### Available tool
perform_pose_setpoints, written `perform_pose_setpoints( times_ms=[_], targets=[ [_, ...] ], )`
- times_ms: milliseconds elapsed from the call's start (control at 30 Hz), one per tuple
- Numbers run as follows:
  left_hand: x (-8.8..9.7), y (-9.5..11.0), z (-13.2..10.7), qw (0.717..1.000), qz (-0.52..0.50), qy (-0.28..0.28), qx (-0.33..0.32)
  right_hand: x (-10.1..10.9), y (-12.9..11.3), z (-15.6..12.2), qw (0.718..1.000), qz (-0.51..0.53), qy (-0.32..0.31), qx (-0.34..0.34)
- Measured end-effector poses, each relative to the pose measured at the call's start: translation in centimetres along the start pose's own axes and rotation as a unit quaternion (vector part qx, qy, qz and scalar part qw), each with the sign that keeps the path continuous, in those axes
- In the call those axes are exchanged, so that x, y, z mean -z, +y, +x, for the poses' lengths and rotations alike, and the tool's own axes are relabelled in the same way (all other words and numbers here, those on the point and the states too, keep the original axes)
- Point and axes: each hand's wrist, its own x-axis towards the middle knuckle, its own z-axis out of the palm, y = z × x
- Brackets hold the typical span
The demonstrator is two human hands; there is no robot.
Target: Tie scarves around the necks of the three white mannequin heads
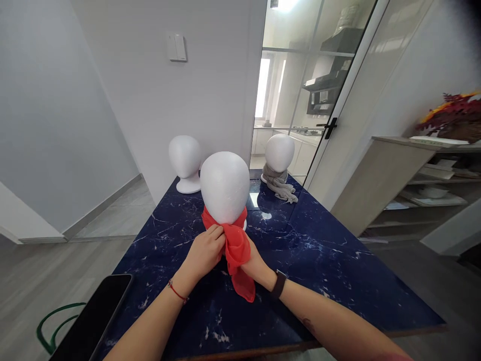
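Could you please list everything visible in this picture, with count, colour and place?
foam heads: three, white, on the table; nearest one middle, two at the far end
red scarf: one, around the nearest head's neck
grey scarf: one, around the far right head
table: one, dark blue marbled
phone: one, black, table's near left corner
shelf unit: one, pale, right
left hand: gripping the red scarf
right hand: partly behind the scarf, holding it

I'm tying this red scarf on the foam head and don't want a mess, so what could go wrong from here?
1. The white foam mannequin head looks light; pulling the red scarf with the left hand and right hand could tip it on the glossy blue marble table.
2. The black phone overhangs the table's near edge; an elbow might knock it off.
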Motion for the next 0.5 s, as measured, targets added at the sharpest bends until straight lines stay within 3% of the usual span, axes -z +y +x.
perform_pose_setpoints(
  times_ms=[100,200,333,500],
  targets=[
    [-0.2,0.0,-0.1,0.999,0.02,-0.03,0.015,-0.1,-0.7,-0.5,0.997,-0.027,0.009,0.07],
    [-0.9,0.3,-0.1,0.996,0.028,-0.037,0.072,-0.4,-1.3,-1.0,0.995,-0.029,0.01,0.096],
    [-2.2,0.7,-0.1,0.993,0.019,-0.015,0.112,-0.7,-1.4,-1.5,0.995,-0.04,0.018,0.087],
    [-3.0,0.7,-0.1,0.993,0.028,0.035,0.105,-0.4,-0.6,-1.2,0.999,-0.018,0.019,0.041]
  ],
)
